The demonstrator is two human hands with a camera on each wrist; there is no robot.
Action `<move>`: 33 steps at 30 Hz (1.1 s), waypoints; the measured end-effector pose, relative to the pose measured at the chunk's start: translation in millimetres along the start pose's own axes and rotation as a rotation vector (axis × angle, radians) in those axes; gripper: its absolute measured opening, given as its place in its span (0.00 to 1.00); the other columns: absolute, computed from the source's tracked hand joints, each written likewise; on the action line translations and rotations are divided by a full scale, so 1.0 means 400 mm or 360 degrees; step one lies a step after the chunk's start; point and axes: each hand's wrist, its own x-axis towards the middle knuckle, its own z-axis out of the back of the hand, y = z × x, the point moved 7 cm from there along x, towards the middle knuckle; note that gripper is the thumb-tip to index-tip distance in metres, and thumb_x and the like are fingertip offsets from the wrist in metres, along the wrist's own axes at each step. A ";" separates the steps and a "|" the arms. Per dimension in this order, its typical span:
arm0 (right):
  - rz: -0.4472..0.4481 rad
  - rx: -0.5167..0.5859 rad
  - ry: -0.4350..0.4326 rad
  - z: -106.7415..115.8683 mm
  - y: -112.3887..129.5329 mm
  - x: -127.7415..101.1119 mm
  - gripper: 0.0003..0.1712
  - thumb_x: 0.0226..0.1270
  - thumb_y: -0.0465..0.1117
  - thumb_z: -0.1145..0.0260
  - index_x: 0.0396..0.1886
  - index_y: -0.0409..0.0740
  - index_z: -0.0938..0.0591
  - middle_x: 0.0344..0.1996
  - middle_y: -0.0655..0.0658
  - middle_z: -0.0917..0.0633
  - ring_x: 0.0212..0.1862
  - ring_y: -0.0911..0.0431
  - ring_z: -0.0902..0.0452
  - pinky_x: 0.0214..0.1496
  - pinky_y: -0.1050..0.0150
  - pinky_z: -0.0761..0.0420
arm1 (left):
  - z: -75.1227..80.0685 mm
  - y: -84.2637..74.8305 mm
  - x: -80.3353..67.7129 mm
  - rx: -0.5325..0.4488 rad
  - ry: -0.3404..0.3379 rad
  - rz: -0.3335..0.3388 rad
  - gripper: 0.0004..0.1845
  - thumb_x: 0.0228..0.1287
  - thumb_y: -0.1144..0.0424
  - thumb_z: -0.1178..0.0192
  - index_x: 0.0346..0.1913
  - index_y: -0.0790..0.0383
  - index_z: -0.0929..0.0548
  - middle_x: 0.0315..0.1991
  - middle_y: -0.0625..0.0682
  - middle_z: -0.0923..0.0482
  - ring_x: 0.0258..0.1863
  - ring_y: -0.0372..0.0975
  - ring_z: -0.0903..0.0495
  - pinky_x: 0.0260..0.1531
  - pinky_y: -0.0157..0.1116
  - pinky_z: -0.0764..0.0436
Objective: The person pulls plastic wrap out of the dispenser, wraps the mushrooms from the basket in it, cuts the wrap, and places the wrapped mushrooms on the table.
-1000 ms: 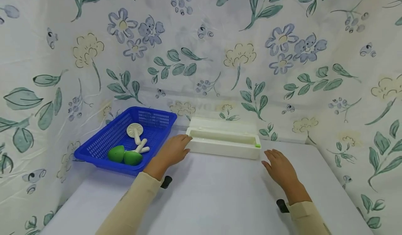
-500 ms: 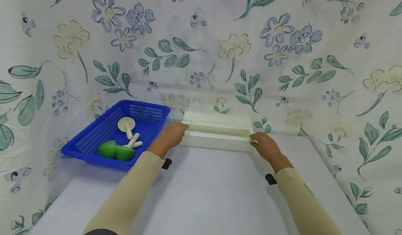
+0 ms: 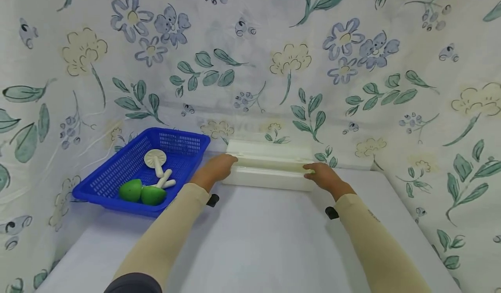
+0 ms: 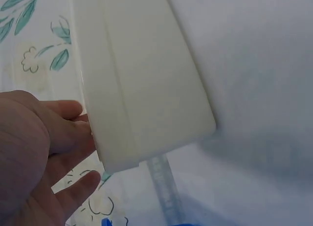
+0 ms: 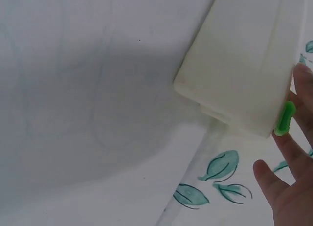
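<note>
Nearest in, a left sleeve (image 3: pixel 168 223) and a right sleeve (image 3: pixel 375 236) slant inward over the white desk (image 3: pixel 258 241), both arms stretched well forward. Over on the left, the blue basket (image 3: pixel 180 142) carries a white mushroom-shaped piece (image 3: pixel 155 158) and green-capped pieces (image 3: pixel 153 195), with neither hand on any of them. Farther in comes the action: left hand (image 3: pixel 219 167) at the left end of a long white box (image 3: pixel 268 179), right hand (image 3: pixel 326 178) at its right end, the two reaching in like a matched pair. On the right, the fingers (image 5: pixel 291 155) are spread and nearly straight, by a green tab (image 5: pixel 285 119); the left ones lie loosely extended at the rim, neither set visibly wrapped round anything, and how hard they press I can't tell. The step in hand looks like settling both hands on the box; any next move, I'd judge, calls for even pressure at the two ends. Beyond, the lid (image 3: pixel 270 148) stands open before the floral cloth (image 3: pixel 289 84).
</note>
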 end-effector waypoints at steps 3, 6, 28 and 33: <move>0.0027 0.0060 -0.0008 0.006 0.010 0.007 0.21 0.71 0.40 0.38 0.62 0.39 0.22 0.58 0.39 0.21 0.63 0.42 0.30 0.61 0.48 0.29 | 0.006 0.003 0.003 -0.0062 0.0021 0.0008 0.22 0.65 0.79 0.50 0.61 0.66 0.23 0.57 0.59 0.23 0.60 0.51 0.27 0.60 0.46 0.30; 0.0074 0.0066 -0.0078 0.007 0.020 0.011 0.17 0.70 0.38 0.37 0.56 0.38 0.18 0.50 0.40 0.17 0.56 0.44 0.24 0.55 0.51 0.24 | 0.009 0.005 0.004 -0.0095 -0.0021 0.0001 0.21 0.65 0.80 0.49 0.58 0.64 0.20 0.51 0.57 0.19 0.55 0.49 0.23 0.56 0.45 0.27; 0.0186 -0.0259 -0.0223 -0.012 0.033 0.018 0.17 0.75 0.32 0.46 0.59 0.37 0.22 0.44 0.43 0.20 0.48 0.48 0.22 0.50 0.56 0.22 | 0.001 0.009 0.040 -0.0119 -0.0164 -0.0001 0.15 0.69 0.76 0.47 0.53 0.65 0.17 0.51 0.56 0.19 0.54 0.48 0.22 0.55 0.44 0.26; 0.0319 -0.0258 -0.0409 0.009 0.037 0.018 0.12 0.74 0.31 0.45 0.52 0.37 0.19 0.42 0.44 0.20 0.47 0.49 0.22 0.48 0.58 0.21 | 0.021 0.012 0.049 -0.0103 -0.0193 -0.0045 0.16 0.69 0.78 0.49 0.54 0.65 0.18 0.52 0.57 0.19 0.55 0.49 0.23 0.56 0.43 0.26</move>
